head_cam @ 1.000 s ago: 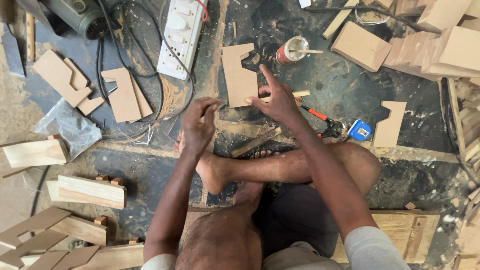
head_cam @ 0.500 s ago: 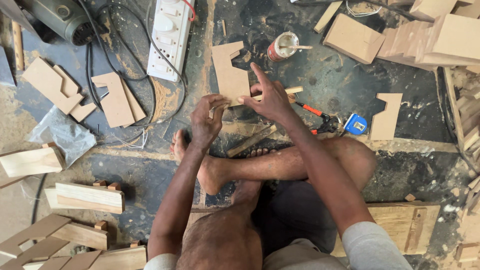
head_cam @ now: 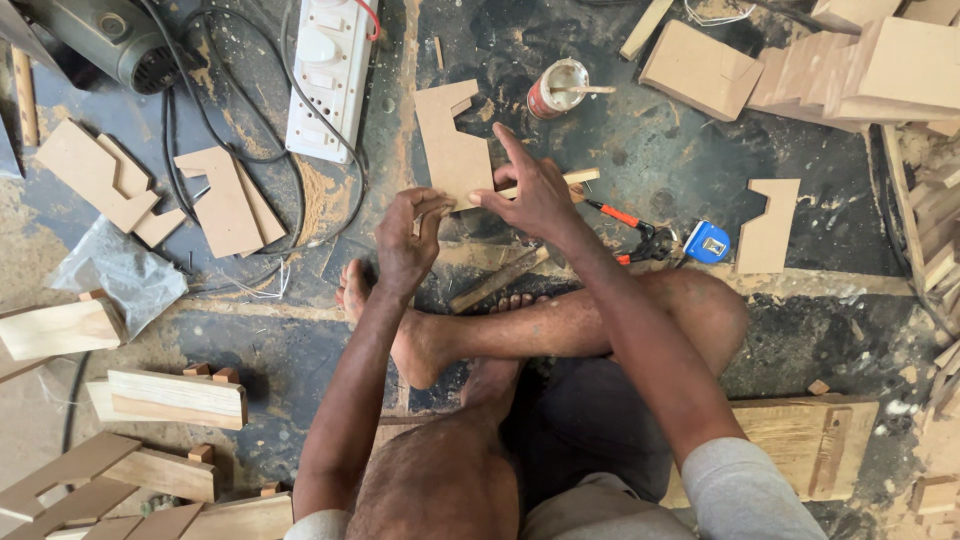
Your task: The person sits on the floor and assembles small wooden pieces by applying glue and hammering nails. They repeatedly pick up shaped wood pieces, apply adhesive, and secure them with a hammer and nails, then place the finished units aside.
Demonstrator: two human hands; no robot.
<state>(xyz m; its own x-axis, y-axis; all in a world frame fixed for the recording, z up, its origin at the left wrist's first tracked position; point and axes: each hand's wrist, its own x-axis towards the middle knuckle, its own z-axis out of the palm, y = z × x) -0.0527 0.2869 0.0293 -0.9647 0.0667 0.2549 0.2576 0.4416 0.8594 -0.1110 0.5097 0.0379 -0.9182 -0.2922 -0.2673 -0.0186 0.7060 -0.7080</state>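
Dusty workshop floor (head_cam: 620,150), cluttered.
On it: notched board cutouts (head_cam: 768,225), white power strip (head_cam: 330,75), glue tin (head_cam: 556,88), pliers (head_cam: 630,225), blue tape measure (head_cam: 708,243), wood blocks (head_cam: 175,395).

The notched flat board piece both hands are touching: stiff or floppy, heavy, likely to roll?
The notched board piece looks thin and flat, so probably light and stiff. With straight cut edges it should slide, not roll. Its narrow tabs might chip under the left hand or right hand.
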